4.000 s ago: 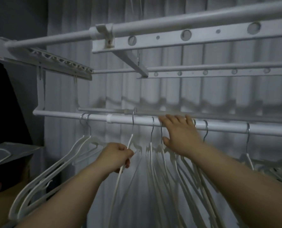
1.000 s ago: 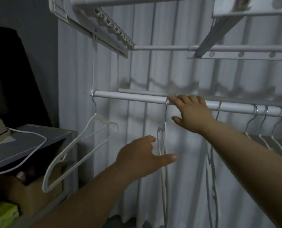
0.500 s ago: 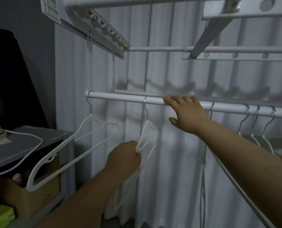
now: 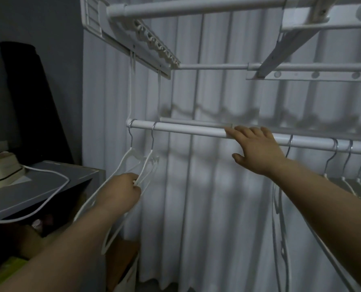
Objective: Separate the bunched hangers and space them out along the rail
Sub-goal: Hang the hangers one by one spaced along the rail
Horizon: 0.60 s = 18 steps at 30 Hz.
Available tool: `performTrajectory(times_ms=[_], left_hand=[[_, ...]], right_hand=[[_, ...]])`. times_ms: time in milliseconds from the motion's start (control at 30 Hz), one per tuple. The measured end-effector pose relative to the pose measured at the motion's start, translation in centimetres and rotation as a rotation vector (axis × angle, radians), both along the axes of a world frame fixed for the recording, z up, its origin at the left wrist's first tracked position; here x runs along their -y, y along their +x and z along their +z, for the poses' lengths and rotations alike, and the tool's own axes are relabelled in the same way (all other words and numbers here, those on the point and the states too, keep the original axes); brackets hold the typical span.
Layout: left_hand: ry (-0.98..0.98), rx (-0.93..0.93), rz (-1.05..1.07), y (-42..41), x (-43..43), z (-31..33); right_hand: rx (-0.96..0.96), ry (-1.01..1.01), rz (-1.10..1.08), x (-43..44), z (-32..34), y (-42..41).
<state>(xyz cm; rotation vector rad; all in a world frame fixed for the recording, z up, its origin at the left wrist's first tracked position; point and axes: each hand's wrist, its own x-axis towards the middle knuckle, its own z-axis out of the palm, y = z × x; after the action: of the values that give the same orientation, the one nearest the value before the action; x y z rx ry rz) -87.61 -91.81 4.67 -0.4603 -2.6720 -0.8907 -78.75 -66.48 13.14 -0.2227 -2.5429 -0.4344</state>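
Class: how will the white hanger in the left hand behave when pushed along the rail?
The thin white plastic hanger, held by the left hand, is probably light: its frame is slender. Its metal hook likely slides easily on the smooth white rail.

rail [image 4: 185,131] right end: cut by frame edge | second hanger [image 4: 152,157] arm: partly behind left hand [image 4: 120,192]

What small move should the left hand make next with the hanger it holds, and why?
Probably let go. The left hand grips a hanger whose hook already sits on the rail a little apart from the end hanger, while three hangers right of the right hand hang close together.
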Motion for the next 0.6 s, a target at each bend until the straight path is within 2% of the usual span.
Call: performTrajectory(times_ms=[267, 400, 500, 600], left_hand=[[0.04, 0.001, -0.044, -0.3, 0.7, 0.1], [-0.003, 0.008, -0.001, 0.2, 0.8, 0.4], [-0.121, -0.045, 0.108, 0.8, 0.8, 0.8], [-0.093, -0.141, 0.115, 1.7, 0.3, 1.5]], right_hand=[[0.0, -0.007, -0.002, 0.2, 0.1, 0.3], [0.013, -0.015, 0.002, 0.4, 0.2, 0.5], [0.021, -0.025, 0.023, 0.3, 0.3, 0.8], [-0.008, -0.039, 0.048, 0.0, 0.2, 1.2]])
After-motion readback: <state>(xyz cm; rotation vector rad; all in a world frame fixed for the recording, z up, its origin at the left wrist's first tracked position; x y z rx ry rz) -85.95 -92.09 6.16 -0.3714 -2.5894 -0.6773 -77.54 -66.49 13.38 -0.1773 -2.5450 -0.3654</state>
